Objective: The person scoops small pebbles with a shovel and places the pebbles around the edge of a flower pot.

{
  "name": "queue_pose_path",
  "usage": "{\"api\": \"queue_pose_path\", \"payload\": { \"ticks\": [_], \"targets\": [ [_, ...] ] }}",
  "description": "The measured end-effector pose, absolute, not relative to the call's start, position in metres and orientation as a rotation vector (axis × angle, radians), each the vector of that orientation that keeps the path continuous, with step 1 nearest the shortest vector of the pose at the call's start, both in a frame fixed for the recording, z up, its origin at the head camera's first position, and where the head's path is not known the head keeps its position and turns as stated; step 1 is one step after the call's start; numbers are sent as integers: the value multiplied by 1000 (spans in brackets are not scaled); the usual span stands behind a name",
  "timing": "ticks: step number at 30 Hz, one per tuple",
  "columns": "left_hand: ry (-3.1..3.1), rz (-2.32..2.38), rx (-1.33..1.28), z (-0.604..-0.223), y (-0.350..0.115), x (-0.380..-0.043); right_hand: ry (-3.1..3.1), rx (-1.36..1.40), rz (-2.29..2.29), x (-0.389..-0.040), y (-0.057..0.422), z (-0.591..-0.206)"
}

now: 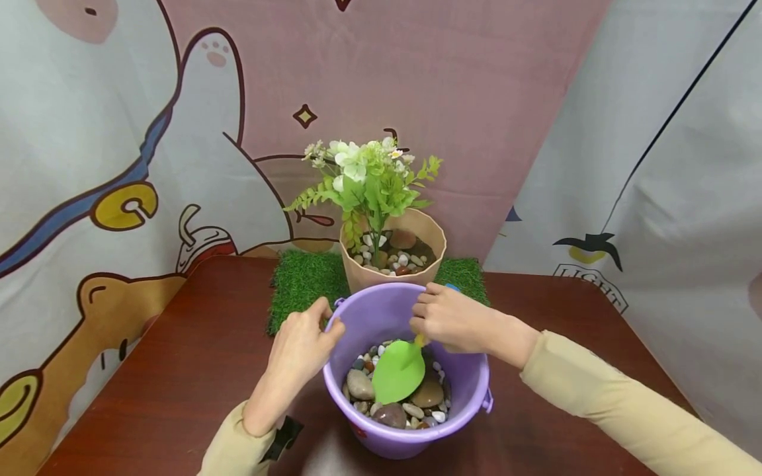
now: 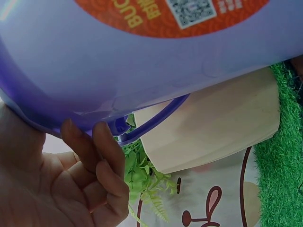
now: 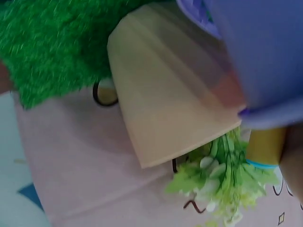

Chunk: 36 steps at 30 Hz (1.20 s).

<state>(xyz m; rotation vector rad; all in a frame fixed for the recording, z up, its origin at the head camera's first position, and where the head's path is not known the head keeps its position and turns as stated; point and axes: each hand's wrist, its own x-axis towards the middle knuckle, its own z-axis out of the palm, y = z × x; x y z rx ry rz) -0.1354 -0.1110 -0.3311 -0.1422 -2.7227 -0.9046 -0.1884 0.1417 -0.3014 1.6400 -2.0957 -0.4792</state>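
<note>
A purple bucket (image 1: pixel 476 390) stands on the table with pebbles and larger stones (image 1: pixel 389 415) inside. My left hand (image 1: pixel 305 336) holds the bucket's left rim, its curled fingers against the outside wall in the left wrist view (image 2: pixel 87 175). Gripped in my right hand (image 1: pixel 449 318) is a toy shovel, its green blade (image 1: pixel 399 371) slanting down onto the stones. Most of its yellow handle is hidden by that hand in the head view; the right wrist view shows a stretch of the handle (image 3: pixel 266 145) with a blue band.
Just behind the bucket, a beige pot (image 1: pixel 393 280) holds white flowers with green leaves (image 1: pixel 375 175) among pebbles. It stands on artificial grass (image 1: pixel 309 277) on the brown table (image 1: pixel 178 357). A printed cloth (image 1: pixel 464 86) hangs behind the table.
</note>
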Motion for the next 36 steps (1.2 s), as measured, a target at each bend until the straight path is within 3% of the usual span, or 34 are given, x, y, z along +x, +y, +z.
{"api": "queue_pose_path", "payload": {
  "ticks": [19,36],
  "targets": [
    [-2717,-903,-154,-331,-110,-136,-2262,1359,-536,-171,129,-314],
    [-2723,-912,-147,-332,-111,-135,-2279,1272,-401,-167,129,-324]
  ]
}}
